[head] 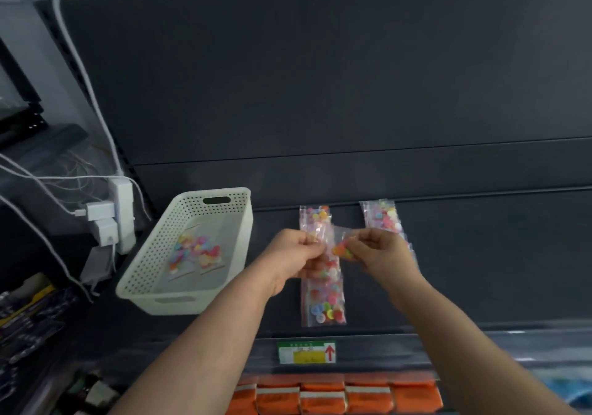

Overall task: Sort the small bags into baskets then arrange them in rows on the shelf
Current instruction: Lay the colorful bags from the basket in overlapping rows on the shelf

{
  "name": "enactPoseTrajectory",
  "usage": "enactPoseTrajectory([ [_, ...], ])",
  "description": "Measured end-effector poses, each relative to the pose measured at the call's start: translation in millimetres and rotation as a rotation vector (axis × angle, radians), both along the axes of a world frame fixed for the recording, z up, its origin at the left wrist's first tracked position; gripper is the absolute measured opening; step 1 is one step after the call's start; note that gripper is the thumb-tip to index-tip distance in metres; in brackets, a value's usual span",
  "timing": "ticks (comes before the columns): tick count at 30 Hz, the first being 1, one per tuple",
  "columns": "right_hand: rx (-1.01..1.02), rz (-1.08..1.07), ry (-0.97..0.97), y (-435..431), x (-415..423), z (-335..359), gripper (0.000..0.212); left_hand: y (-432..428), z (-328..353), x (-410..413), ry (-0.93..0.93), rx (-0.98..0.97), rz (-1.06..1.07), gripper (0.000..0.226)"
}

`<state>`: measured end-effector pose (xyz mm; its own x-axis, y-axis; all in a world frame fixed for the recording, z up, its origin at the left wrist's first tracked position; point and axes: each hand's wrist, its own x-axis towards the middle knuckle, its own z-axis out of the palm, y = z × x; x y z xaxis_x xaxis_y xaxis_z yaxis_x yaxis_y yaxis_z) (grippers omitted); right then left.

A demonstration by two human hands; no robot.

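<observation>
1. Right now both hands are raised over the dark shelf (480, 254), holding one small clear bag (340, 245) of coloured buttons between them.
2. The left hand (296, 249) pinches the bag's left edge with its fingers curled in.
3. The right hand (374, 249) pinches the bag's right side, fingertips closed on the plastic.
4. Below the held bag a row of bags (323, 302) lies flat on the shelf, running from the back panel toward the front edge, each overlapping the next.
5. A second row (381, 216) lies to the right of the first and apart from it; only its far end shows clearly, as the right hand covers most of the rest.
6. A white perforated basket (192, 305) stands on the shelf to the left of the rows, tilted in the wide-angle view, with a few button bags (195, 253) lying on its floor.
7. A green and yellow price label (306, 352) with a red arrow sits on the shelf's front edge.
8. Orange packets (320, 395) fill the level underneath.
9. Left of the basket, a white power strip (123, 212) carries plugged-in chargers and white cables.
</observation>
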<state>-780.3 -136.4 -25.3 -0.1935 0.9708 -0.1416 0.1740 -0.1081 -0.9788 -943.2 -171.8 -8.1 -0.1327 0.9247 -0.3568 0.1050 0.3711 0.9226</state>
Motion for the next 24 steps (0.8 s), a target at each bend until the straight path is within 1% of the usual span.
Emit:
enactPoseTrajectory([
  [2,0.015,-0.05,-0.038,2.6,20.8,-2.6,0.006,5.7,-8.9,20.0,0.05,-0.031,0.02,0.013],
  [5,0.073,-0.095,-0.166,3.5,50.0,-6.7,0.012,12.0,-17.9,47.0,0.101,-0.061,-0.019,0.011],
  [8,0.083,-0.109,-0.235,4.6,77.1,-14.2,0.019,17.0,-23.4,72.8,0.152,-0.096,-0.046,0.008],
  [11,0.051,-0.079,-0.324,8.1,100.2,-24.7,0.027,17.6,-28.8,93.3,0.232,-0.125,-0.07,0.003],
  [12,0.033,-0.055,-0.35,9.3,107.0,-27.6,0.03,17.2,-32.0,99.5,0.256,-0.13,-0.071,0.004],
  [15,-0.088,0.066,-0.328,11.3,117.3,-32.1,0.042,15.6,-41.1,113.3,0.307,-0.14,-0.047,0.005],
  [17,-0.072,0.083,-0.37,14.2,119.1,-35.2,0.048,16.7,-46.0,118.9,0.355,-0.144,-0.029,0.006],
  [19,0.008,0.039,-0.434,16.5,118.6,-36.8,0.051,18.5,-50.3,120.6,0.45,-0.136,-0.025,0.013],
  [22,0.093,-0.011,-0.463,18.6,115.9,-38.3,0.049,21.3,-54.3,120.4,0.68,-0.11,-0.033,0.02],
  [24,0.127,-0.012,-0.498,19.1,112.5,-40.8,0.051,22.3,-54.0,121.3,0.765,-0.097,-0.044,0.021],
])
